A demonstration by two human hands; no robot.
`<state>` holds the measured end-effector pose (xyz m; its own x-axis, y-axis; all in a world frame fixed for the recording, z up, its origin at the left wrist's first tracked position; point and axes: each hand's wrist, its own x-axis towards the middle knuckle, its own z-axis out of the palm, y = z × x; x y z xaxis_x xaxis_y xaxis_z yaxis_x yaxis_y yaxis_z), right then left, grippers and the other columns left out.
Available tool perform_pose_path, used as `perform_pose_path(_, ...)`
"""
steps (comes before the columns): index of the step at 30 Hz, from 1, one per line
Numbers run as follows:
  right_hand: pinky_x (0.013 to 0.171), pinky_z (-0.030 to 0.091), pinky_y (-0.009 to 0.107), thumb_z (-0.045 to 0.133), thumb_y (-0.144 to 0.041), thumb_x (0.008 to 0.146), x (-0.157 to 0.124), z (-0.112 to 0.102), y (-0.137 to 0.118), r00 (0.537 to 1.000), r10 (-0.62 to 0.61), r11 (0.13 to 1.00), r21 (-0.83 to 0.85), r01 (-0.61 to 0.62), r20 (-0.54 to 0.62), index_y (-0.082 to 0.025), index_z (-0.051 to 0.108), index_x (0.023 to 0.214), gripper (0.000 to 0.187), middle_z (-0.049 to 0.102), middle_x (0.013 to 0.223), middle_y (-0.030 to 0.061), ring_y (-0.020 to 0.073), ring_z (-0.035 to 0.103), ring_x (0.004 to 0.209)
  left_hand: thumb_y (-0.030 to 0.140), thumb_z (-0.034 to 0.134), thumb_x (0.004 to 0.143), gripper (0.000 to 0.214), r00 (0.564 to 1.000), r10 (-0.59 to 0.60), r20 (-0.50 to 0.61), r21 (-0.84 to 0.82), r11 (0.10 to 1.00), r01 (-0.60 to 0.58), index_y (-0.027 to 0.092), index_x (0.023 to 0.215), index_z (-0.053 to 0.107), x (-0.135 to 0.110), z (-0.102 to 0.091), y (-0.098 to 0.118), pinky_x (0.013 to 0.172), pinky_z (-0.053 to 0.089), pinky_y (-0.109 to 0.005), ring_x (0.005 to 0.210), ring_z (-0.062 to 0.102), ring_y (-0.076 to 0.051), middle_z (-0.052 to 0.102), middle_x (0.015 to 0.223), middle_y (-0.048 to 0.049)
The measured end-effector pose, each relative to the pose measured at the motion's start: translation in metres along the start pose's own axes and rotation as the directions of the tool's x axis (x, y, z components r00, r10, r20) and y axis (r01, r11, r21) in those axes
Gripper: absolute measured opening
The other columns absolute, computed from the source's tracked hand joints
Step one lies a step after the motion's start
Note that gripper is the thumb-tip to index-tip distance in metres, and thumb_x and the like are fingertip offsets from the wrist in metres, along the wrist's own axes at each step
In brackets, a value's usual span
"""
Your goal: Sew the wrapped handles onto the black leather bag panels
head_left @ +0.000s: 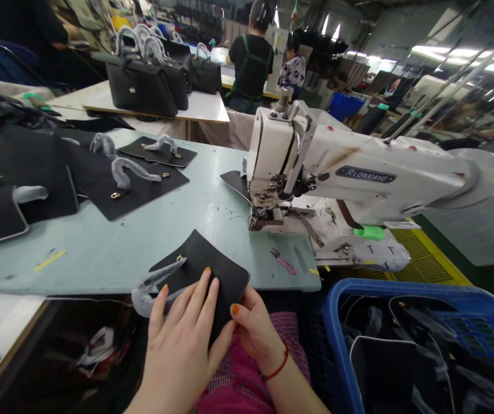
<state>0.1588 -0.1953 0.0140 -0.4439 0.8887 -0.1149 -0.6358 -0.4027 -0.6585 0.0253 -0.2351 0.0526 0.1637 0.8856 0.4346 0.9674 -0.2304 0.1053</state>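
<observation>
A black leather-like bag panel [218, 264] lies tilted at the table's front edge, partly over my lap. Its plastic-wrapped handle [145, 296] hangs to the left, joined by a gold ring fitting [180, 258]. My left hand [182, 330] rests flat on the panel with its fingers stretched out. At the panel's right corner, my right hand [255, 330] pinches the edge between thumb and fingers. Part of the panel's lower side is hidden under my hands. Small pink-handled thread snips [283, 261] lie on the table to the right.
A white sewing machine [337, 167] stands behind on the right, another panel [236, 184] beside its head. More handled panels [143, 178] cover the table's left. A blue basket [337, 322] of panels is at my right. Finished black bags [143, 86] and people [251, 57] are farther back.
</observation>
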Motion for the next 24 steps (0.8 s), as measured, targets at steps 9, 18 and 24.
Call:
perform_pose_path(9,0.091,0.052,0.036,0.063,-0.033,0.088,0.016,-0.013,0.0,0.964,-0.11,0.987,-0.139,0.077,-0.243,-0.017,0.07,0.105,0.024,0.073,0.106,0.0071,0.0219,0.066,0.098,0.036,0.059,0.087,0.041,0.997,0.014,-0.078,-0.294,0.955,-0.036,0.018,0.123,0.061,0.011,-0.009,0.011,0.116,0.02,-0.052,0.114,0.061,-0.028,0.06,0.136,-0.0113)
perform_pose_path(18,0.094,0.049,0.034,0.052,-0.033,0.093,0.017,-0.088,-0.026,0.811,-0.515,0.515,-0.857,0.035,-0.276,-0.017,0.067,0.113,0.03,0.07,0.11,0.0086,0.0226,0.063,0.103,0.045,0.043,0.092,0.05,0.965,-0.217,0.151,-0.346,0.903,0.257,0.019,0.134,0.048,0.01,0.078,-0.121,0.11,0.038,-0.048,0.129,0.05,-0.03,0.051,0.142,-0.0121)
perform_pose_path(24,0.095,0.049,0.033,0.057,-0.023,0.088,0.023,-0.102,-0.004,0.809,-0.519,0.547,-0.835,0.066,-0.276,-0.018,0.064,0.116,0.029,0.069,0.111,0.0073,0.021,0.063,0.104,0.064,0.045,0.082,0.077,0.89,-0.268,0.369,-0.239,0.898,0.369,0.007,0.134,0.047,0.037,0.152,-0.162,0.103,0.043,-0.052,0.12,0.055,-0.04,0.056,0.133,-0.0228)
